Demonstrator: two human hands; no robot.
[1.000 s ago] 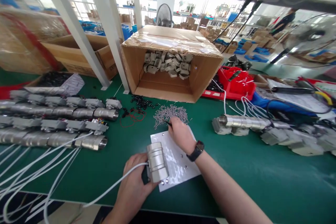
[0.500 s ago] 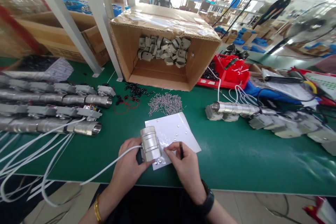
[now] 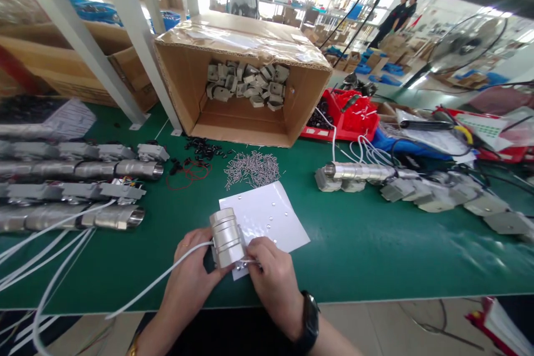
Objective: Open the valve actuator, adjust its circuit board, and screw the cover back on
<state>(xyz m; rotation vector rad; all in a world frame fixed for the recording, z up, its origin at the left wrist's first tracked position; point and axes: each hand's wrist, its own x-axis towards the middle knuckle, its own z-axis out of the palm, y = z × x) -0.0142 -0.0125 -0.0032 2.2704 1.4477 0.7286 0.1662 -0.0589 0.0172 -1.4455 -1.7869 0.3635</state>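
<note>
- Take all clock positions from the metal cylinder (image 3: 227, 237), held over the near part of the green table (image 3: 362, 245), with the long axis slanted from eleven to five o'clock.
- At eight o'clock, clamped on the metal cylinder: the left hand (image 3: 186, 275), with thumb and fingers wrapped about the side.
- At four o'clock, bunched close against the lower end: the right hand (image 3: 271, 270), with a black watch (image 3: 309, 317) at the wrist. Cannot tell from the partly hidden fingertips whether pinching a small part.
- From the metal cylinder toward eight o'clock: a white cable (image 3: 161, 278), crossing over the left hand.
- At two o'clock, partly behind the metal cylinder: a white sheet (image 3: 254, 208), dotted with small shiny pieces (image 3: 273, 204).
- At one o'clock, just beyond the sheet: a heap of screws (image 3: 254, 169).
- At twelve o'clock: a cardboard box (image 3: 246, 129) on its side, containing grey housings (image 3: 256, 80).
- At eleven o'clock: scattered black parts (image 3: 204, 149).
- At nine o'clock: rows of similar cylinders (image 3: 100, 217).
- At two o'clock, well apart: another row of cylinders (image 3: 362, 171), lying before a red bin (image 3: 354, 114).
</note>
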